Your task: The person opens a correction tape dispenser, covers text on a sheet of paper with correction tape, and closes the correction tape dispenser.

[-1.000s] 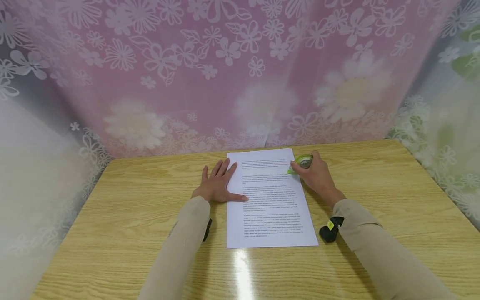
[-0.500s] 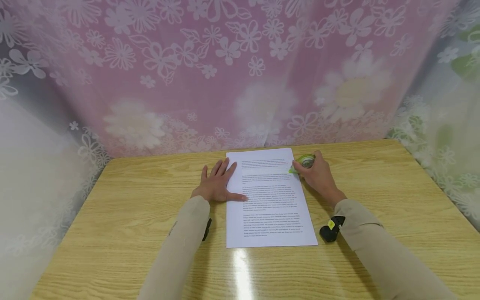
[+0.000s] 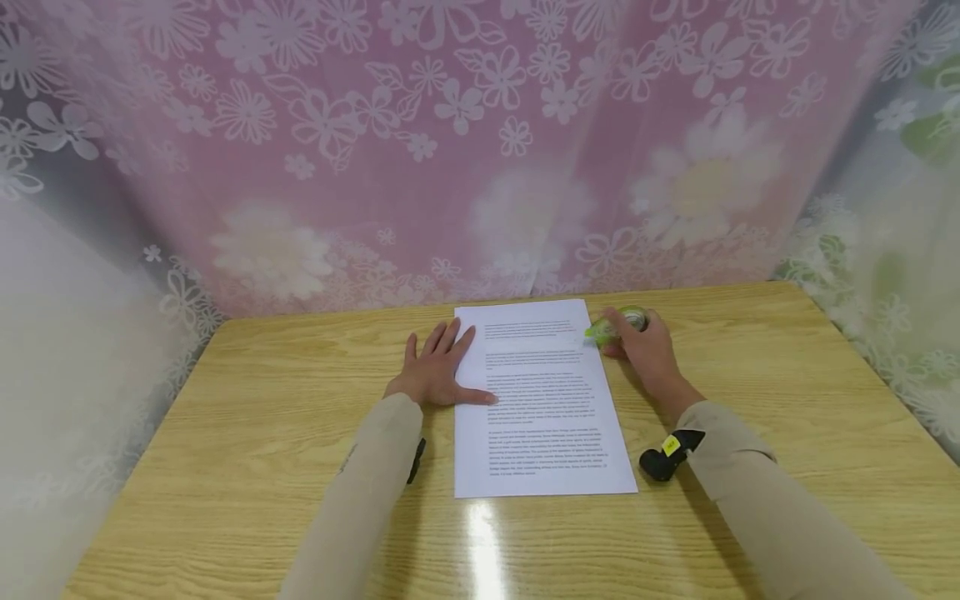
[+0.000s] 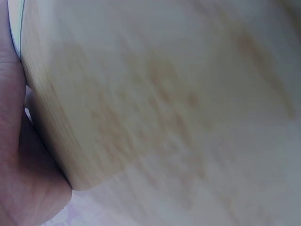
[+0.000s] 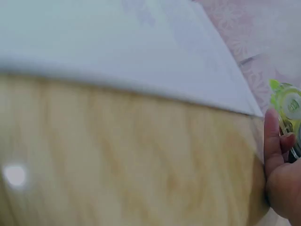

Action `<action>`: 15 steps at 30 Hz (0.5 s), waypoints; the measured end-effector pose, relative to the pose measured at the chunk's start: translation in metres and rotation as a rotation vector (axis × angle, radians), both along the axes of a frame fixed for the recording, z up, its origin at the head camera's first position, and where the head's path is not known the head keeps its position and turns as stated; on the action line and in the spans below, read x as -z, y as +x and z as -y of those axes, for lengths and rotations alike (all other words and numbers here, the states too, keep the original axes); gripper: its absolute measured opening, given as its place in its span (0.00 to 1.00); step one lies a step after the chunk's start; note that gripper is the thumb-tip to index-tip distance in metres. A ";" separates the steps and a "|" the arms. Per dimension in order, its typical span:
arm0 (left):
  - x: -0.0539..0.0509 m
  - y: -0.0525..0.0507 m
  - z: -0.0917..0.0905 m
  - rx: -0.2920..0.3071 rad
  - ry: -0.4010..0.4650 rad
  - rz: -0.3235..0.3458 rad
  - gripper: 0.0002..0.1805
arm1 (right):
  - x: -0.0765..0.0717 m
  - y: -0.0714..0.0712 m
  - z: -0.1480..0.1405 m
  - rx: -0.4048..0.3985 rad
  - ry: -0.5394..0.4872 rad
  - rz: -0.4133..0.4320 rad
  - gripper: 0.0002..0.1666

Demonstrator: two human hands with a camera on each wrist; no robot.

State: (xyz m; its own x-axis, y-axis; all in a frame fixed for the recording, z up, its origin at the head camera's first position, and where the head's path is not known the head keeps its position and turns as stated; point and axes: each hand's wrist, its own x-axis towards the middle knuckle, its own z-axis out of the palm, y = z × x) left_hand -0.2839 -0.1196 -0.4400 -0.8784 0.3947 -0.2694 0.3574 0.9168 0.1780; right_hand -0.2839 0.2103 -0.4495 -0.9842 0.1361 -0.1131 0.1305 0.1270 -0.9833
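Note:
A stack of printed paper [image 3: 543, 454] lies flat on the wooden table. Spread across its left edge is my left hand [image 3: 431, 377], thumb stretched over the text and fingers straight. In the left wrist view only part of the left hand [image 4: 21, 165] shows at the edge. My right hand [image 3: 651, 354] grips a green see-through correction tape [image 3: 609, 327] at the sheet's upper right edge; its tip points left toward the text. The right wrist view shows this correction tape [image 5: 288, 104] beside the thumb. Whether the tip touches the paper I cannot tell.
The wooden table [image 3: 285, 417] extends around the paper on both sides. A pink flowered curtain [image 3: 390, 192] hangs along the table's back edge, with pale flowered cloth at both sides. A black wrist camera [image 3: 667, 457] sits by the right sleeve.
My right hand has shifted a little to the right and turned, drawing the correction tape back from the text toward the paper's edge. The left hand has stayed in place.

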 end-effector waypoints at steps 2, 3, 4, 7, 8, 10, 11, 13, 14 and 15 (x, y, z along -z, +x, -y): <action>-0.001 0.000 0.001 0.000 -0.006 -0.003 0.65 | -0.001 -0.001 0.006 0.029 -0.111 0.006 0.30; -0.002 0.000 0.002 0.000 -0.009 -0.004 0.65 | -0.002 -0.001 0.010 0.040 -0.146 0.005 0.27; -0.002 0.000 0.002 0.001 -0.013 -0.004 0.65 | -0.002 -0.002 0.015 0.049 -0.170 0.004 0.25; -0.002 -0.001 0.002 0.003 -0.016 0.002 0.65 | 0.000 -0.004 0.033 0.052 -0.113 0.001 0.29; -0.002 -0.001 0.002 0.003 -0.016 0.004 0.65 | -0.002 -0.004 0.040 0.040 -0.067 -0.007 0.31; -0.001 -0.001 0.001 0.003 -0.018 0.007 0.65 | -0.005 -0.003 0.056 0.005 -0.001 -0.030 0.34; -0.001 -0.002 0.001 0.003 -0.019 0.006 0.65 | -0.006 -0.002 0.064 -0.017 0.029 -0.042 0.35; 0.001 -0.002 0.000 0.006 -0.026 0.002 0.65 | -0.008 -0.002 0.080 -0.065 0.077 -0.060 0.35; 0.001 -0.002 -0.001 0.007 -0.029 -0.003 0.65 | -0.008 -0.002 0.087 -0.089 0.086 -0.065 0.35; 0.001 -0.002 -0.002 0.009 -0.031 -0.006 0.65 | -0.007 -0.002 0.094 -0.108 0.094 -0.067 0.35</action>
